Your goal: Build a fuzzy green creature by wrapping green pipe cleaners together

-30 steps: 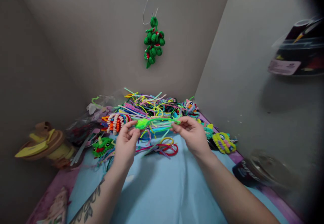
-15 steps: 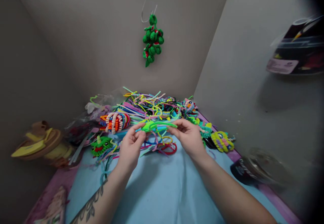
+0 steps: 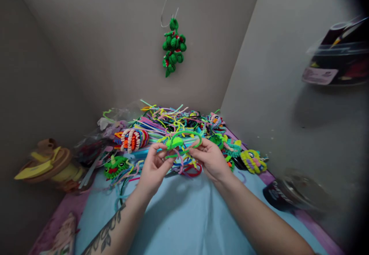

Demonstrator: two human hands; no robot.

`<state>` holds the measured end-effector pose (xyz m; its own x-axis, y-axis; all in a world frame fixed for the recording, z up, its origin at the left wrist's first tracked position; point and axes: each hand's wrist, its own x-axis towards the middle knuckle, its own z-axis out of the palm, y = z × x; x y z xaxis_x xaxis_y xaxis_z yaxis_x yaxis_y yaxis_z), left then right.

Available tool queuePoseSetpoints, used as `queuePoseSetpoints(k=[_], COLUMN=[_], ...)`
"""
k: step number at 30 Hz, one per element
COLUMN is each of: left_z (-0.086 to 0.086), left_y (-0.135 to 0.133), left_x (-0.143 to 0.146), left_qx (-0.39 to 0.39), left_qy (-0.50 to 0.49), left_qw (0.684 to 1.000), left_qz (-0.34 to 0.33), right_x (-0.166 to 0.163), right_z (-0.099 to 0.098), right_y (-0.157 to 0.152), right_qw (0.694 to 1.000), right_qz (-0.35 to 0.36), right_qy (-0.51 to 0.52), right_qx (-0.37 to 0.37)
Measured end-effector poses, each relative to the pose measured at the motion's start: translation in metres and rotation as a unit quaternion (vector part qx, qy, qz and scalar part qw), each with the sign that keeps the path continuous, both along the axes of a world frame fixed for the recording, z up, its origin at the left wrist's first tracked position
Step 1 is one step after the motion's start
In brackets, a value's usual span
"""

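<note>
Between my hands is a small bright green pipe-cleaner piece [image 3: 174,143] with a fuzzy wound body and a long green stem [image 3: 187,132] bent into a loop. My left hand [image 3: 155,165] pinches the body end between thumb and fingers. On the other side, my right hand [image 3: 209,157] has thumb and fingertips closed on the looped stem. Both hands are held above the blue table cover, in front of a heap of loose pipe cleaners [image 3: 178,118]. A pink pipe cleaner [image 3: 180,162] shows just behind the green piece.
A striped pipe-cleaner fish [image 3: 132,140] and a green horned figure [image 3: 115,166] lie left; a yellow figure [image 3: 253,161] lies right. A dark cup [image 3: 278,194] stands at the right edge. A green ornament [image 3: 174,47] hangs at the back. Blue cloth [image 3: 178,224] covers the table.
The green stem, earlier stretched nearly straight between my hands, now curves up into an open loop. My left hand has shifted slightly right and turned around the body.
</note>
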<state>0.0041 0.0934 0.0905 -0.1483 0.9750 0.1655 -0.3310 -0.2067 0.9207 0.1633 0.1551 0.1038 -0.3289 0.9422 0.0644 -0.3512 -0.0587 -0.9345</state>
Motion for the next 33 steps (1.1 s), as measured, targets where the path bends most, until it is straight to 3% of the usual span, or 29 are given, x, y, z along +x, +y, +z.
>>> queuePoseSetpoints(k=[4, 10, 14, 17, 20, 25, 28, 33], left_z=[-0.004, -0.006, -0.005, -0.002, 0.002, 0.004, 0.001, -0.005], left_y=[0.000, -0.003, -0.003, -0.002, -0.003, -0.005, -0.007, -0.007], left_x=[0.005, 0.008, 0.006, 0.005, 0.003, 0.004, 0.006, 0.007], left_qx=[0.005, 0.027, 0.037, 0.022, 0.015, 0.012, 0.013, 0.036], left_qy=[0.060, 0.129, 0.166, 0.176, 0.124, 0.100, 0.159, 0.207], left_qw=[0.997, 0.985, 0.974, 0.974, 0.988, 0.994, 0.986, 0.973], left_qz=[0.044, 0.113, 0.150, 0.140, 0.095, 0.037, 0.049, 0.095], right_x=[-0.003, -0.006, -0.004, 0.001, 0.004, 0.001, -0.001, 0.005], right_z=[-0.002, -0.009, -0.005, -0.001, 0.000, -0.004, -0.003, 0.003], right_y=[-0.006, -0.008, -0.007, -0.005, -0.001, -0.001, -0.007, -0.010], right_qw=[0.999, 0.980, 0.958, 0.961, 0.981, 0.998, 0.991, 0.956], right_qz=[0.004, 0.006, -0.039, -0.065, -0.058, -0.005, 0.030, 0.042], right_qy=[-0.028, -0.133, -0.194, -0.190, -0.131, -0.025, -0.080, -0.177], right_qx=[0.031, 0.147, 0.205, 0.189, 0.129, 0.062, 0.103, 0.231])
